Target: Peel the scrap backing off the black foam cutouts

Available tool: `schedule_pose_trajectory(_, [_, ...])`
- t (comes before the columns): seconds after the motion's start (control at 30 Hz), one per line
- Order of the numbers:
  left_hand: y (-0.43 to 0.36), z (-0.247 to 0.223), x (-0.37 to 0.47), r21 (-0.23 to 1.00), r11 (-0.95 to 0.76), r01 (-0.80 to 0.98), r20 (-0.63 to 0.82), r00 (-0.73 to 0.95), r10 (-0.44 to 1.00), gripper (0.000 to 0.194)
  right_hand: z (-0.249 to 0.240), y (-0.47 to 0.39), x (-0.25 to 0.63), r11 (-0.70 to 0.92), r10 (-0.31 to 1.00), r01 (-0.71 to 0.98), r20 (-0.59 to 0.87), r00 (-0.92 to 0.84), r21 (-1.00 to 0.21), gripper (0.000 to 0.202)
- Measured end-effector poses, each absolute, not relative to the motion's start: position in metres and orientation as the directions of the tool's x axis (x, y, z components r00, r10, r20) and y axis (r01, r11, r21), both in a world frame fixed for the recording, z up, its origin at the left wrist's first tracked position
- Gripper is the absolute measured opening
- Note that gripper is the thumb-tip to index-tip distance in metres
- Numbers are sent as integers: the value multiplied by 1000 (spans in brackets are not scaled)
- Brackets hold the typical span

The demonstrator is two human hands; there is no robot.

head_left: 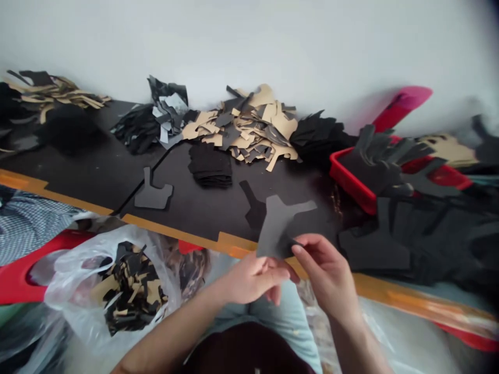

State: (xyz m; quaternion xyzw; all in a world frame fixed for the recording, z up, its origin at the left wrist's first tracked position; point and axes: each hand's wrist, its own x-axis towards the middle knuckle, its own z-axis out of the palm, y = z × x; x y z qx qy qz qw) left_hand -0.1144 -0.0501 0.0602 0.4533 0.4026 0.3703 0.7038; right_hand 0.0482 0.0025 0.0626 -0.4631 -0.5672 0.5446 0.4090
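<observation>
The left hand (249,278) and right hand (325,270) pinch a grey Y-shaped cutout (278,223) between closed fingertips, holding it above the black table's (97,171) orange edge, beside a scrap-filled plastic bag (113,280).

Open desk (109,171) sitting free front-left; scrap piles (249,124) crowding the back, the red tray (351,182) and black stacks (409,244) blocking the right.

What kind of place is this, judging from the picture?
Probably a small workshop for cut material, perhaps shoe or leather parts: heaps of black and tan offcuts, a red tray of cut pieces, a bag of scraps.
</observation>
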Motion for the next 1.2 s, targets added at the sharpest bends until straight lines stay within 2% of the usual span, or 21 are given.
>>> schedule_pose_trajectory(0.07, [-44,62,-126,957,279,-83,-229,381,896,32,67,11,61,93,968,206,40,-247,-974,19])
schedule_pose_trajectory(0.23, [-28,54,-148,968,157,-197,-61,422,904,82,81,33,77,280,860,423,29,-509,-862,14])
schedule_pose_trajectory(0.27, [-25,50,-151,957,146,-253,-30,412,911,85,85,37,77,330,837,448,38,-546,-831,12])
schedule_pose_trajectory(0.3, [-23,47,-152,944,131,-305,-11,365,931,81,89,41,77,378,816,466,49,-576,-800,11])
schedule_pose_trajectory(0.37, [-19,43,-153,934,64,-353,-6,162,987,62,97,47,75,449,769,476,57,-636,-756,8])
schedule_pose_trajectory(0.43, [-16,43,-152,955,11,-297,-27,-52,998,44,103,51,72,487,711,459,32,-703,-742,8])
schedule_pose_trajectory(0.5, [-14,47,-149,981,14,-194,-43,-146,988,32,102,52,70,497,694,461,17,-720,-735,8])
schedule_pose_trajectory(0.57, [-14,51,-145,992,25,-123,-50,-208,977,23,95,52,67,445,768,497,32,-639,-745,8])
schedule_pose_trajectory(0.63, [-16,52,-138,994,33,-103,-60,-265,962,18,83,50,65,311,860,469,35,-508,-826,18])
schedule_pose_trajectory(0.73, [-22,46,-131,984,50,-174,-105,-325,940,21,66,50,64,92,929,269,-15,-369,-959,50])
schedule_pose_trajectory(0.8, [-24,39,-130,968,42,-248,-133,-365,921,23,58,51,65,30,958,190,-26,-285,-981,70])
schedule_pose_trajectory(0.83, [-25,36,-130,959,39,-281,-149,-379,913,24,56,51,64,6,961,173,-42,-274,-985,74])
schedule_pose_trajectory(0.87, [-26,34,-130,951,40,-308,-163,-384,909,25,54,51,64,-24,953,158,-70,-295,-987,71])
schedule_pose_trajectory(0.97, [-26,32,-128,940,46,-338,-177,-369,913,28,47,44,58,-120,903,122,-159,-399,-985,40])
schedule_pose_trajectory(1.07, [-28,33,-121,968,49,-245,-133,-339,931,27,40,37,53,-97,956,123,-127,-266,-988,25])
schedule_pose_trajectory(1.13, [-29,32,-117,999,10,-35,-20,-301,953,28,37,37,54,-57,986,153,-80,-148,-987,25])
schedule_pose_trajectory(1.2, [-27,28,-118,952,-78,297,168,-292,942,39,37,41,61,-31,999,191,-36,-25,-981,28])
